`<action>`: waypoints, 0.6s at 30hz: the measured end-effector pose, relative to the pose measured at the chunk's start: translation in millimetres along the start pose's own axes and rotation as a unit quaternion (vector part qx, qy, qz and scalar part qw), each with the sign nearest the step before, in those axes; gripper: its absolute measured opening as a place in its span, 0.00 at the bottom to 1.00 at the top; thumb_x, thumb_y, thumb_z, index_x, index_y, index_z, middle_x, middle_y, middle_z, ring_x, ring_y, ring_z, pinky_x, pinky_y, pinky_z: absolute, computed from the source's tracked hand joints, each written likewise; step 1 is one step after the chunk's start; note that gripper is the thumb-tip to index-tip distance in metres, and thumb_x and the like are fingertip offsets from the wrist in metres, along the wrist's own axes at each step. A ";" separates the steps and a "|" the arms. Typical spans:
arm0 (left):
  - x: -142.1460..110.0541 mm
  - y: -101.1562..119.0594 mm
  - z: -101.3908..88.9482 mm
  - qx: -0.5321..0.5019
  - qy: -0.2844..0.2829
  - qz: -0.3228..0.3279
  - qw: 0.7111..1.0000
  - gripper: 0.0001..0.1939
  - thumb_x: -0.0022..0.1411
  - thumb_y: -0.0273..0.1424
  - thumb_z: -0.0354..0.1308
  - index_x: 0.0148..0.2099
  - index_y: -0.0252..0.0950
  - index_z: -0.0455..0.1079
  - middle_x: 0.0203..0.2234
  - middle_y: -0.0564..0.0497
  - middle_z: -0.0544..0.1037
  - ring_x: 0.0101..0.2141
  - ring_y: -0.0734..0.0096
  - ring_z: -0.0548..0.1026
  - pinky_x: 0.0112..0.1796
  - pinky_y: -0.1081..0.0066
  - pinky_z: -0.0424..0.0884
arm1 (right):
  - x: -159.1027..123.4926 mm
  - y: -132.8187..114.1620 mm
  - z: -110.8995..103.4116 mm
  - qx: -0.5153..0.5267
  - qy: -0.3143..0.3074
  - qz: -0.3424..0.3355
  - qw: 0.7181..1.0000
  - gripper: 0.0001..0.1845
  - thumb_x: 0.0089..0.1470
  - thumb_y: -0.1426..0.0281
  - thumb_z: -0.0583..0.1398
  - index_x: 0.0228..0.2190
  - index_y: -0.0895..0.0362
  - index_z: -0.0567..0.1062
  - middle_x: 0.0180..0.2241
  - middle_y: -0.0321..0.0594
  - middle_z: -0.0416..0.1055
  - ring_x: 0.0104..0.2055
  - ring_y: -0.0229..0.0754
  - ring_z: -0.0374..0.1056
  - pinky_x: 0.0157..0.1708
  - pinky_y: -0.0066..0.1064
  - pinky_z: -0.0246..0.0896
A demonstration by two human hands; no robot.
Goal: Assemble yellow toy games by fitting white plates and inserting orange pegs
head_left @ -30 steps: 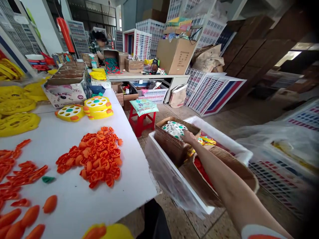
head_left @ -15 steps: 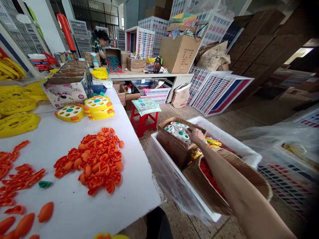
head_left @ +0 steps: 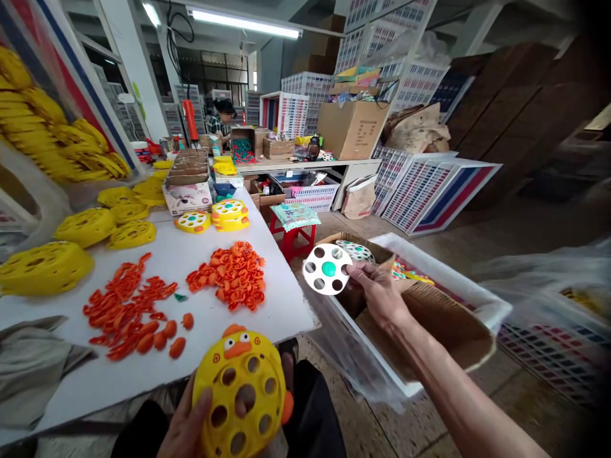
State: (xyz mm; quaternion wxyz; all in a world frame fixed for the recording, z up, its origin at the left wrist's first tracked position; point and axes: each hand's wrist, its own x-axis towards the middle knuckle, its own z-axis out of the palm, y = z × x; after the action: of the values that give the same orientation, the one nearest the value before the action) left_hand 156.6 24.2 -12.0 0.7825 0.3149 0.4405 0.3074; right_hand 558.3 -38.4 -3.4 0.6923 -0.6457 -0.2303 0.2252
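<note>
Between the thumb and fingers of my right hand [head_left: 382, 294] is a white disc [head_left: 311, 270] with round holes and a green centre, held by its right edge. It is above the near corner of a cardboard box [head_left: 382, 251] where more such discs [head_left: 359, 250] lie. My left hand [head_left: 188, 416] grips a yellow duck-shaped toy shell [head_left: 258, 381] by its left side, low in front of me. The shell has a face at the top, round holes, and an orange piece at its right edge. On the table [head_left: 200, 343] lie orange plastic pieces [head_left: 238, 277] in a heap.
Yellow shells [head_left: 86, 226] lie along the table's left side, beside finished-looking duck toys [head_left: 230, 215]. A second open carton [head_left: 429, 324] stands in the white crate [head_left: 405, 388] at right. A red stool [head_left: 291, 242] with a cushion stands past the table edge.
My right hand has lifted a white disc out of the box and moved it left towards me. The view has tilted, and my left hand with the yellow shell has come fully into sight.
</note>
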 end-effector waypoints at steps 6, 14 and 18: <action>-12.9 15.0 2.6 -0.066 0.046 0.002 0.997 0.33 0.64 0.37 0.65 0.69 0.50 0.61 0.59 0.48 0.77 0.60 0.51 0.72 0.56 0.57 0.75 | -88.1 -19.5 64.9 0.103 -0.019 0.053 0.993 0.27 0.42 0.54 0.74 0.42 0.53 0.81 0.31 0.36 0.78 0.31 0.40 0.69 0.30 0.31 0.62; -26.1 22.2 -2.6 -0.170 0.028 0.004 0.985 0.28 0.67 0.44 0.60 0.63 0.34 0.70 0.57 0.39 0.78 0.57 0.49 0.76 0.55 0.56 0.75 | -192.1 -15.8 118.9 0.166 -0.094 0.151 0.970 0.19 0.46 0.58 0.74 0.39 0.52 0.81 0.31 0.33 0.75 0.25 0.33 0.64 0.24 0.25 0.62; -29.3 23.6 -0.9 -0.178 -0.017 0.031 0.983 0.29 0.70 0.47 0.54 0.64 0.35 0.68 0.57 0.40 0.78 0.57 0.49 0.76 0.56 0.55 0.74 | -228.5 -8.3 127.9 0.131 -0.152 0.179 0.963 0.19 0.50 0.56 0.72 0.40 0.53 0.79 0.27 0.35 0.76 0.26 0.36 0.68 0.25 0.25 0.65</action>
State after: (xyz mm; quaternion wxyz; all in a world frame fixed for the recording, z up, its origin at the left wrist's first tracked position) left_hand 138.6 16.7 20.1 0.8234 0.1894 0.3557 0.3994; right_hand 299.4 -77.1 6.1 0.6762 -0.5380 -0.1823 0.4691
